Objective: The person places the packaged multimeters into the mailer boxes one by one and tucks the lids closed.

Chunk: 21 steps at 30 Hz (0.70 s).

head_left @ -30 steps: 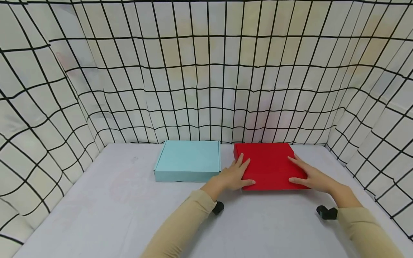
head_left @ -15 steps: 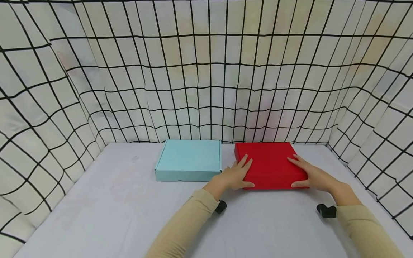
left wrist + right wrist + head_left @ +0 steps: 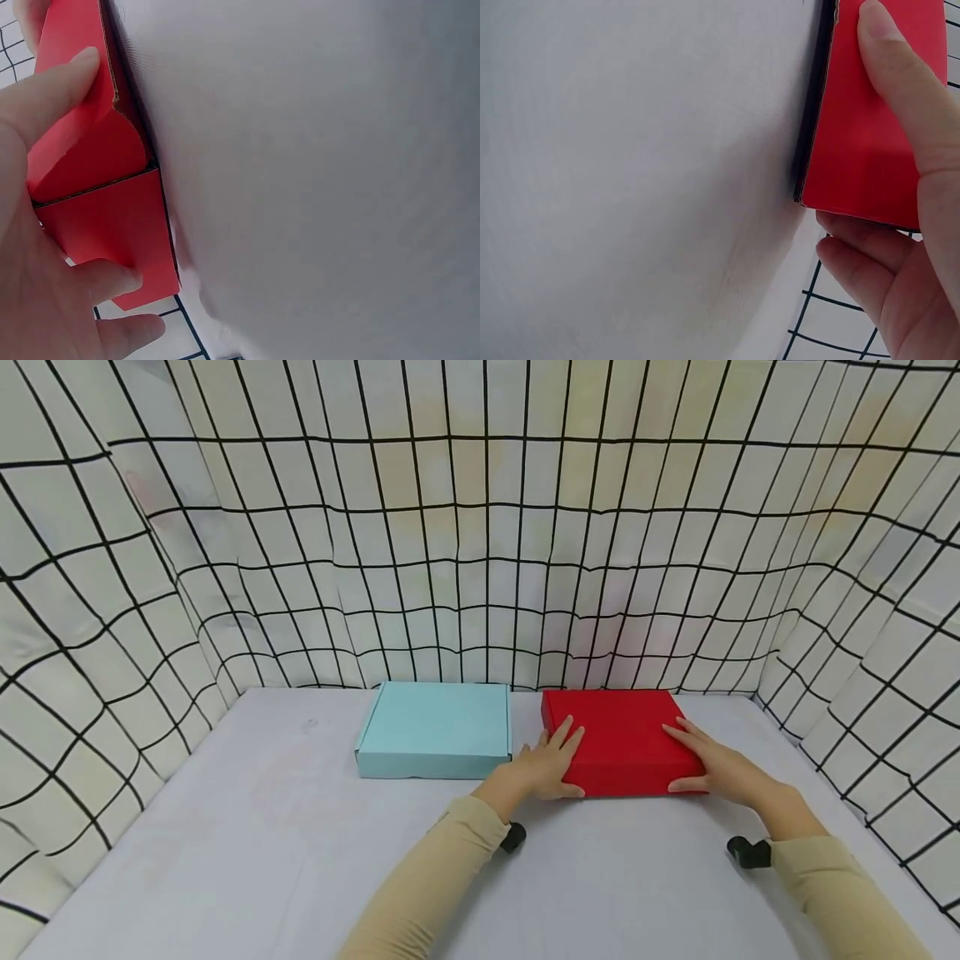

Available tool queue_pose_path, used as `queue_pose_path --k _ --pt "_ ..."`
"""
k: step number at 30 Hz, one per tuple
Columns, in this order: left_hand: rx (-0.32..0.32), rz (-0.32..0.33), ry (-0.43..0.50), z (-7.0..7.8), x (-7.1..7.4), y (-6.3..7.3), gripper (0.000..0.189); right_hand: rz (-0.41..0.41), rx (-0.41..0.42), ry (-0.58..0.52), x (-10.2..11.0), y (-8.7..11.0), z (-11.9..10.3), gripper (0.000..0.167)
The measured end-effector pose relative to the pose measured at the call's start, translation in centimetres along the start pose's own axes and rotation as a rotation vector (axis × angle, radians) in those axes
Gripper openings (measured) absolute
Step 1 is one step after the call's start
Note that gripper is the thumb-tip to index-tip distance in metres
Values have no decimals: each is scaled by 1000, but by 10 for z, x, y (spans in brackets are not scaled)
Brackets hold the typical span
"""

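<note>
A flat red cardboard box (image 3: 622, 735) lies on the table between both hands, its lid down. My left hand (image 3: 538, 770) holds its left front corner. In the left wrist view, the thumb (image 3: 71, 86) lies on the front face while the fingers (image 3: 112, 279) reach along the side. My right hand (image 3: 723, 770) holds the opposite corner: the right wrist view has its thumb (image 3: 900, 56) on the front and fingers (image 3: 855, 259) around the side. A dark line runs under the box's front lower edge.
Left of the red box lies a light blue cardboard box (image 3: 435, 731), with a narrow gap between them. White cloth covers the table (image 3: 247, 827). White walls with a black grid (image 3: 480, 543) enclose the back and sides. Black wrist devices (image 3: 748, 852) sit below the hands.
The red box's front has folded down: its sloping surface now shows as a distinct upright face. Both hands keep their corners, the thumbs shifting slightly on the front. The blue box has not moved.
</note>
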<state>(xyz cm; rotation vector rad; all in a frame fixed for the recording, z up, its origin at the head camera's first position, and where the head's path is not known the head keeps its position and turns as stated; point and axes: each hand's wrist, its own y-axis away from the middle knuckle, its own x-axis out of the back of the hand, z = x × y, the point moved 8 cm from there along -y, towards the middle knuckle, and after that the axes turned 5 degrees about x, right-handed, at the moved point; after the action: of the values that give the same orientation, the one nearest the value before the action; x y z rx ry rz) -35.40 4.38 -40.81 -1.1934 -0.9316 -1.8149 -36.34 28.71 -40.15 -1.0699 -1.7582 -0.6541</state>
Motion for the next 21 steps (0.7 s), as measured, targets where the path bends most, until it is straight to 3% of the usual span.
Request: queue_pose_path --k 12,21 --pt "-4 1 -69 2 -4 -5 99 -57 2 72 -3 2 -5 100" --pt "9 -2 -107 2 -2 -5 97 -45 -4 151 -5 4 -13 99"
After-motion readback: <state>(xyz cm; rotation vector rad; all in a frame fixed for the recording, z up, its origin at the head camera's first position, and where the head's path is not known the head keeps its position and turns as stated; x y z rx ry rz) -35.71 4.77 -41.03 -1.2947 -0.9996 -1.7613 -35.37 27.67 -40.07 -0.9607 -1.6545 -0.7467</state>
